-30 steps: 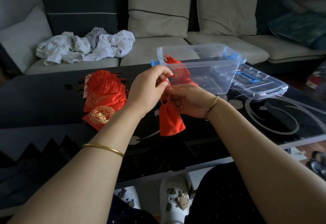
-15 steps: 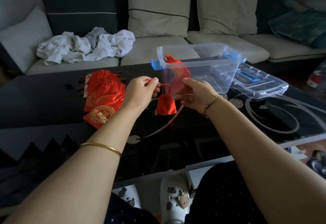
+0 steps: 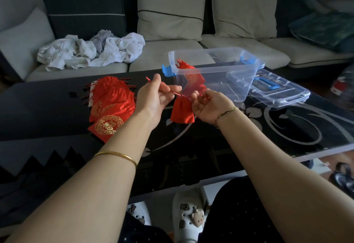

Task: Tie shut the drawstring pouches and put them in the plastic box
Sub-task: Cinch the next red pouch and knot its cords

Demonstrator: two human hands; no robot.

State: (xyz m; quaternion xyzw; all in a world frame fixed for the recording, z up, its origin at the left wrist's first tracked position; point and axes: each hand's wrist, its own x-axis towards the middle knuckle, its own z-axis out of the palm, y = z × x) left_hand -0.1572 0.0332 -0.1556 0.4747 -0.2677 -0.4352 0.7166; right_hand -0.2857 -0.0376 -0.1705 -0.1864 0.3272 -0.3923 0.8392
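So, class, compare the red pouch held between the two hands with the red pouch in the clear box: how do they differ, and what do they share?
The held pouch hangs from its drawstring, pinched by the left hand and right hand; the boxed pouch leans inside the plastic box, untouched. The held pouch shows plain red; the boxed pouch shows a gold print. Both are red cloth with gathered necks.

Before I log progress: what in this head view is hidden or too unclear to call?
Head view only:
1. Knot on the held pouch: its neck is partly covered by the fingers of the right hand, and the drawstring is too thin to read.
2. Count of the pouch pile: the pouches overlap.
3. Lower end of the boxed pouch, inside the plastic box: the right hand overlaps it.
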